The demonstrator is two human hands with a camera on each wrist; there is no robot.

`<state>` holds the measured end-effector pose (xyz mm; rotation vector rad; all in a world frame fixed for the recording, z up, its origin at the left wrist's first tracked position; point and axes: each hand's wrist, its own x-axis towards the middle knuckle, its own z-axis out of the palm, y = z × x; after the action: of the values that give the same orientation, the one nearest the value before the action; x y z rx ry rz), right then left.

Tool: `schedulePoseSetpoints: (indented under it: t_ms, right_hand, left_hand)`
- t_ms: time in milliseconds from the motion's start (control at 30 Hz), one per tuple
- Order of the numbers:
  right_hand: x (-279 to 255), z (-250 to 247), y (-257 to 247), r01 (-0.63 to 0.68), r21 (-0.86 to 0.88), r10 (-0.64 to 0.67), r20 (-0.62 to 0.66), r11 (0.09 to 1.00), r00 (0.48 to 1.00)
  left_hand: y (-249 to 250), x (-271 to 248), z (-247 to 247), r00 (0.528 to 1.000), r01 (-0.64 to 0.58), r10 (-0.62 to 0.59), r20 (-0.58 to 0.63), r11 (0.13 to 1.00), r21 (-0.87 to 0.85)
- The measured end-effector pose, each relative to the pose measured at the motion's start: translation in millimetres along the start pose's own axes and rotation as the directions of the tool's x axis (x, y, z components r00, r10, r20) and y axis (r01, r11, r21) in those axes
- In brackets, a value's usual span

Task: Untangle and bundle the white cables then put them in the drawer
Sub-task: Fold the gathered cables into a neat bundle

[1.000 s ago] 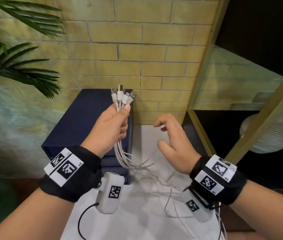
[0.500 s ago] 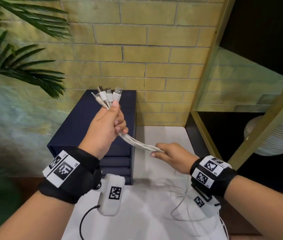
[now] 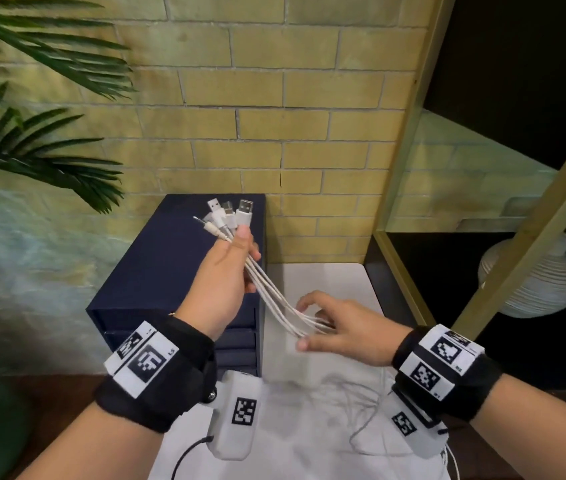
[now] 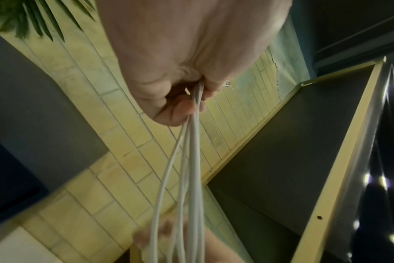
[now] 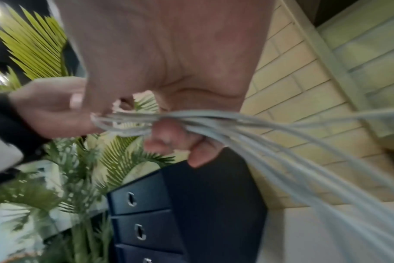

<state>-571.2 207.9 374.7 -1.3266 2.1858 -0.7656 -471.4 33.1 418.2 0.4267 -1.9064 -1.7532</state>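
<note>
Loose ends: thin white strands lie in slack loops on the white bench, nearest the viewer, between the two wrists.
Right hand: low over the bench, palm turned left, fingers loosely curled round the cables; in the right wrist view the strands run across the fingers and fan out behind them. The picture there is blurred, so how tightly they are gripped cannot be told.
Cables: a handful of white leads stretched in a slanting line from the right hand up to the left hand, splayed apart a little near the right hand.
Left hand: raised higher and farther out, fist closed round the cables just below their plugs, thumb pressed along them; the left wrist view shows the strands leaving the bottom of the fist.
Plugs: several USB ends and a thin jack stick up together above the left thumb.
Drawers: dark blue unit standing on the bench beyond the left hand, against the wall; all fronts seen in the right wrist view are shut.
Wall: yellow brick, behind everything.
</note>
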Motion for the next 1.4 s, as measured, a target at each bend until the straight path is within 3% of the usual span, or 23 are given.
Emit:
schedulePoseSetpoints:
  t_ms: [100,233,367,533,733,833,900,933,1000,1067,1100,1167,1300,1400]
  right_hand:
    - [7,12,-18,0.073,-0.022,-0.074,-0.012,0.997,0.997]
    - [10,8,-18,0.123,-0.018,-0.124,-0.206,0.992,0.971]
    - [4,-12,-10,0.104,-0.031,-0.108,-0.307,0.994,0.946]
    - [-9,-28,-15,0.184,0.089,-0.125,-0.457,0.979,0.881]
    - [-18,-44,-22,0.185,0.123,-0.108,-0.465,0.975,0.879]
    - [-20,-58,-23,0.124,0.086,-0.068,-0.483,0.988,0.873]
    - [-22,-65,-26,0.097,0.069,-0.052,-0.487,0.993,0.872]
    - [-23,-66,-29,0.094,0.066,-0.052,-0.477,0.993,0.877]
    - [-24,-65,-37,0.108,0.087,-0.057,-0.450,0.990,0.891]
    - [-25,-62,-45,0.156,0.172,-0.068,-0.431,0.973,0.900]
    - [-25,-61,-50,0.184,0.233,-0.069,-0.429,0.955,0.901]
    - [-25,-62,-55,0.221,0.339,-0.051,-0.444,0.914,0.895]
    - [-26,-69,-61,0.281,0.524,0.028,-0.506,0.804,0.862]
    - [-27,-73,-67,0.335,0.652,0.066,-0.510,0.680,0.858]
  left_hand:
    - [-3,-4,12,0.999,0.000,0.004,0.050,0.996,-0.087]
    - [0,-2,8,1.000,0.028,-0.027,0.003,0.986,-0.163]
    - [-6,-2,-8,0.992,0.105,-0.119,-0.046,0.967,-0.231]
    - [-20,-5,-14,0.964,0.244,-0.263,-0.023,0.921,-0.304]
    - [-28,-5,-8,0.927,0.367,-0.375,0.020,0.892,-0.263]
    - [-30,-3,-8,0.939,0.264,-0.305,-0.156,0.934,-0.239]
    - [-24,-5,-3,0.972,0.097,-0.116,-0.202,0.990,-0.104]
    - [-21,-7,2,0.987,-0.009,0.006,-0.158,1.000,-0.016]
    - [-12,-14,14,0.985,-0.170,0.161,0.069,0.972,0.162]
    - [-7,-19,27,0.936,-0.282,0.186,0.297,0.903,0.323]
    - [-8,-20,32,0.913,-0.329,0.202,0.353,0.877,0.349]
    - [-6,-22,39,0.915,-0.328,0.218,0.339,0.892,0.311]
    - [-11,-26,40,0.959,-0.151,0.094,0.268,0.968,0.201]
    - [-12,-26,38,0.943,-0.232,0.167,0.289,0.950,0.208]
